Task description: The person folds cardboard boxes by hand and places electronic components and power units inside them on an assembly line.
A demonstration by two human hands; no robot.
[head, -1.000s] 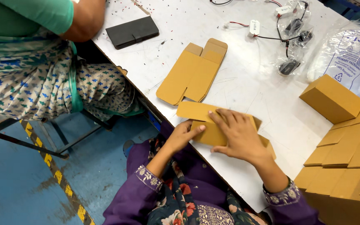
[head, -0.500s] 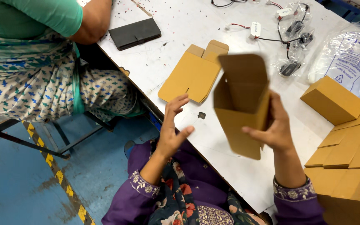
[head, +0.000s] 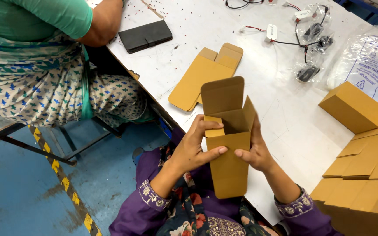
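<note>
Box (head: 227, 144) opened into a tube, top flaps still up; left hand (head: 193, 146) and right hand (head: 254, 150) pinch its sides, left thumb tucking one flap.

A tall brown cardboard carton (head: 227, 148) stands upright at the near edge of the table (head: 285, 113), its top flaps open. Just beyond the carton, 1 flat unfolded brown blank (head: 204, 76) lies on the table. To the carton's right sits 1 closed brown box (head: 352, 107), and nearer, a stack of flattened brown blanks (head: 364, 175). Beyond the closed box lies a clear plastic bag (head: 368, 59) with blue print. Small clear bags (head: 313, 52), apparently holding black parts, lie beside it.
</note>
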